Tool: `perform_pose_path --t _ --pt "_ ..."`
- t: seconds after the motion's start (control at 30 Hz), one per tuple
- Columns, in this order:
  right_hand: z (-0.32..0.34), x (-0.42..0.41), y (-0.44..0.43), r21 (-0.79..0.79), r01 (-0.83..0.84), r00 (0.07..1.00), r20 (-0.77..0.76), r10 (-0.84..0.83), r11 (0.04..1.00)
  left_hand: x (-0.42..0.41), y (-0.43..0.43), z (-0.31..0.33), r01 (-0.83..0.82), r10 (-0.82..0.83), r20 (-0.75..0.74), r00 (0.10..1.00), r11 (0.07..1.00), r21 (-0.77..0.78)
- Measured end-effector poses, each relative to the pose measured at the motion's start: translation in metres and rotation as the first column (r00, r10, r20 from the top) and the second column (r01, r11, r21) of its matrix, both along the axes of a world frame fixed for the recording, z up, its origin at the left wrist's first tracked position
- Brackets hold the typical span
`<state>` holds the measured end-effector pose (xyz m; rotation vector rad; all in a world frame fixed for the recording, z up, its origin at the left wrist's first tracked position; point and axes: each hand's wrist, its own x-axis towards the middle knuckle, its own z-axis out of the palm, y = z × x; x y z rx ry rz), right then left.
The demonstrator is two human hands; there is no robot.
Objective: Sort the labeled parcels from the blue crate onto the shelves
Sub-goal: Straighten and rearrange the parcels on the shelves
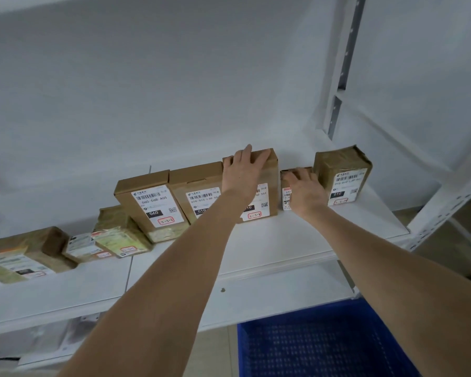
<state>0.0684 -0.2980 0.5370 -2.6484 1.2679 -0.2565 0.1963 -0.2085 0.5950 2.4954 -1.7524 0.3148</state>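
A row of brown labeled parcels stands on the white shelf [297,240]. My left hand [244,172] lies over the top front of an upright cardboard box [271,191], fingers spread across its upper edge. My right hand [306,190] grips a small brown parcel [285,186] that stands between that box and a taped parcel [343,172] at the right end. Two more upright boxes, one labeled 060 [150,202] and another labeled 010 [199,191], lean to the left. The blue crate [324,341] sits below the shelf at the lower right; its visible part shows no parcels.
Several flat taped parcels [112,235] lie on the shelf's left part. A white perforated upright post [340,69] rises at the right, with a slanted shelf frame [446,202] beside it. The white wall backs the shelf. A lower shelf level shows at bottom left.
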Motion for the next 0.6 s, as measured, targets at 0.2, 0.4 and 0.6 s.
perform_pose_path --t 0.2,0.4,0.6 --pt "-0.007 -0.001 -0.016 -0.09 0.024 0.998 0.064 -0.018 0.996 -0.002 -0.006 -0.002 -0.006 0.006 0.008 1.0 0.999 -0.052" --pt "-0.012 0.003 -0.019 0.008 -0.002 0.991 0.137 0.0 1.0 0.0 -0.005 -0.003 -0.003 0.004 0.02 1.0 0.999 -0.039" --pt "0.009 -0.017 -0.021 -0.206 0.01 0.985 0.169 0.025 0.979 -0.004 -0.006 -0.002 -0.046 0.047 0.059 0.997 0.999 -0.009"
